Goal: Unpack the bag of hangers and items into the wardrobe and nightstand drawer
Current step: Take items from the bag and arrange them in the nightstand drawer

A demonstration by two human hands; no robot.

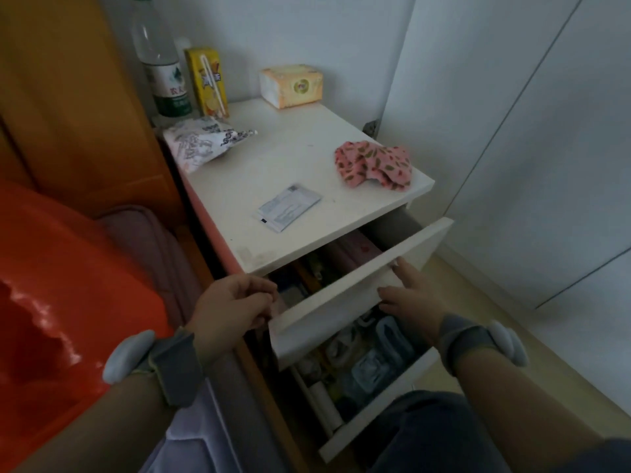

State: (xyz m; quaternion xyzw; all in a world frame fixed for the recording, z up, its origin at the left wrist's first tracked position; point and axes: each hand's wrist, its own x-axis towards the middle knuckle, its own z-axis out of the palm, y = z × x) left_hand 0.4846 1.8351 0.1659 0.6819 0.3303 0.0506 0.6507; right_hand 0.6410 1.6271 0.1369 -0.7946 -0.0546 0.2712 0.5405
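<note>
A white nightstand [273, 165] stands beside the bed, with both its drawers pulled out. The upper drawer [358, 288] is partly out and holds several items in shadow. My left hand [235, 308] has curled fingers gripping the left end of that drawer's front panel. My right hand [409, 295] lies with straight fingers against the panel's outer face. The lower drawer [372, 418] sticks out further and is full of small packets and cables. A red plastic bag [51, 302] lies on the bed at the left.
On the nightstand top lie a pink patterned cloth [374, 163], a small blue sachet [288, 208], a crumpled printed wrapper [201, 141], a yellow drink carton [206, 83], a water bottle [160, 63] and a tissue pack [292, 85]. White wardrobe doors [529, 131] stand to the right.
</note>
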